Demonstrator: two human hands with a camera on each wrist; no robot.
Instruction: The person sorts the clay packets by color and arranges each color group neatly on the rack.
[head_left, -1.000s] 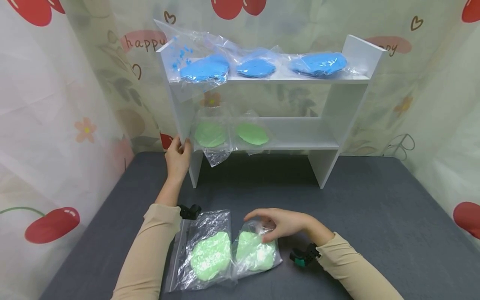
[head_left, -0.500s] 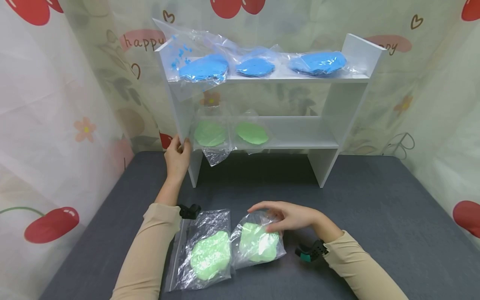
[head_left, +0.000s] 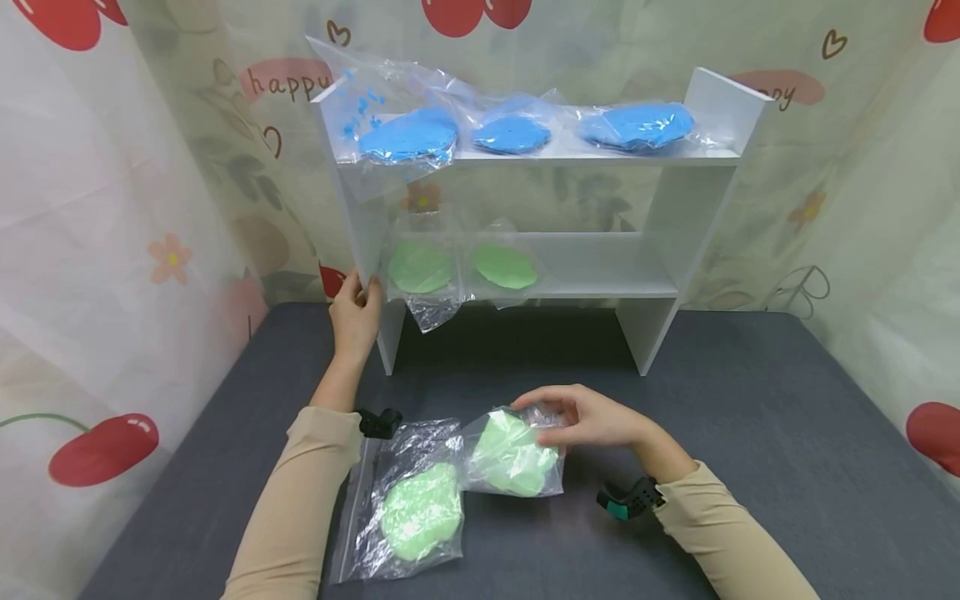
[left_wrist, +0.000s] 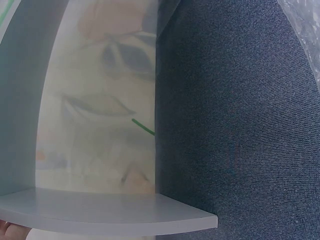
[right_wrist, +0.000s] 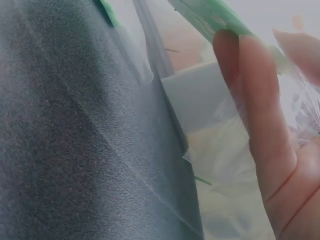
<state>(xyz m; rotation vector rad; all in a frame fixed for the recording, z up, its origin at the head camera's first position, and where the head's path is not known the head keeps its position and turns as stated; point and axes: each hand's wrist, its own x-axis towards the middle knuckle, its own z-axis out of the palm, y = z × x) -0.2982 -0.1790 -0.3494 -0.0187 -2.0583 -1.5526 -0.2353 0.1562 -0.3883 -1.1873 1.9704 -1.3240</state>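
My left hand [head_left: 356, 321] grips the left side panel of a white two-tier shelf [head_left: 600, 285]. In the left wrist view, fingertips [left_wrist: 11, 231] show at the bottom left against the panel [left_wrist: 100, 212]. With thumb and fingers, my right hand [head_left: 588, 417] holds a clear plastic bag with a light green flat piece [head_left: 510, 458] inside, tilted above the table. The right wrist view shows my fingers [right_wrist: 260, 95] at the edge of the green piece [right_wrist: 215, 17]. Just left of it, a zip bag with a similar green piece [head_left: 423, 510] lies flat on the table.
Two bagged green pieces, one at the left [head_left: 420, 267] and one beside it [head_left: 505, 267], stand on the lower tier. Bagged blue pieces [head_left: 637, 127] line the upper tier. The dark grey table [head_left: 750, 417] extends right of the shelf. Patterned curtains surround it.
My right hand has moved up and away, toward the shelf, lifting the bag with the green piece from beside the other bag. My left hand has stayed on the panel.
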